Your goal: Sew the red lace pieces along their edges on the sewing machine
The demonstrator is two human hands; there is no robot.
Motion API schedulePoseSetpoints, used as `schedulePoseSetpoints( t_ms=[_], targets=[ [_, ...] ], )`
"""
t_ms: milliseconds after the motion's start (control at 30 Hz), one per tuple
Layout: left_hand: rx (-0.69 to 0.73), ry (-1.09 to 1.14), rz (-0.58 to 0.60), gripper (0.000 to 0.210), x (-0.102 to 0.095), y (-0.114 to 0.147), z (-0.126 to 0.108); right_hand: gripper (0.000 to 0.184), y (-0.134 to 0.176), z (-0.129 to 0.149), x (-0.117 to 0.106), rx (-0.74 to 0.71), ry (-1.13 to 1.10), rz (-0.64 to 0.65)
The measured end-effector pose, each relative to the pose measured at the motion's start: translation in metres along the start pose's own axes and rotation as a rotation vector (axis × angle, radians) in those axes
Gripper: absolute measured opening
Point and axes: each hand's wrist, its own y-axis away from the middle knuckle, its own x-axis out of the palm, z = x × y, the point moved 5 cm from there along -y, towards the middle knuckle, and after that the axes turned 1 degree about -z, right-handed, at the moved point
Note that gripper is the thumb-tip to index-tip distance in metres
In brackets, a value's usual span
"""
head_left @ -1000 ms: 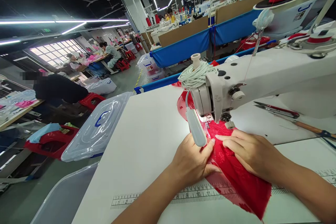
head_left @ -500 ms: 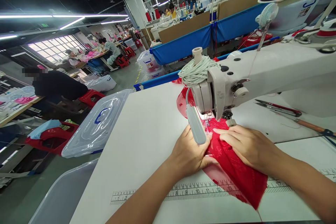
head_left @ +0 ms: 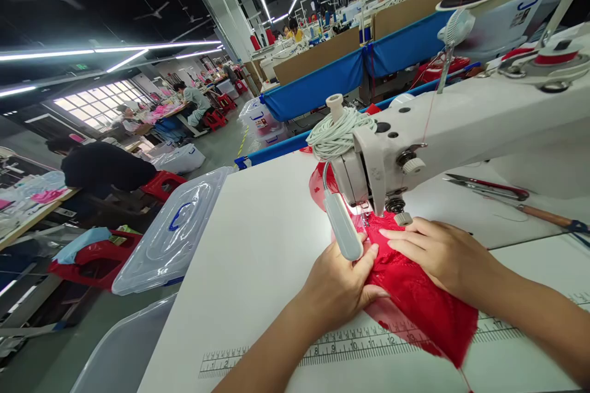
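Red lace fabric (head_left: 415,285) with a sheer pinkish edge runs under the presser foot of a white sewing machine (head_left: 465,129). At the fabric's left edge, just below the needle area, my left hand (head_left: 338,282) grips it between thumb and fingers; a small grey lamp (head_left: 342,227) hides part of that hand. My right hand (head_left: 437,255) lies on top of the fabric with its fingers stretched flat toward the foot. More sheer red fabric (head_left: 318,187) lies behind the machine head. The needle tip is hard to make out.
A printed ruler (head_left: 354,344) crosses the white tabletop (head_left: 249,258). Thread snips (head_left: 488,187) and a wooden-handled tool (head_left: 544,216) lie right, under the machine arm. A lidded clear plastic box (head_left: 184,215) stands left. Green-white cord (head_left: 338,135) is coiled on the machine head.
The view has shifted slightly, moving the machine left and down in the picture. Both hands stay on the red fabric; my left index finger and thumb have shifted slightly.
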Motion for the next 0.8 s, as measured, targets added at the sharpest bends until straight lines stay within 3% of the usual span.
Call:
schedulePoseSetpoints(
  t_ms=[433, 800],
  targets=[
    [-0.022, -0.074, -0.123, 0.084, -0.003, -0.003, -0.007, 0.037, -0.002, -0.001, 0.0, -0.025, 0.032, -0.013],
    [-0.045, -0.143, -0.048, 0.075, 0.008, -0.001, 0.003, 0.038, -0.008, -0.007, 0.005, 0.001, 0.02, 0.03]
  ],
)
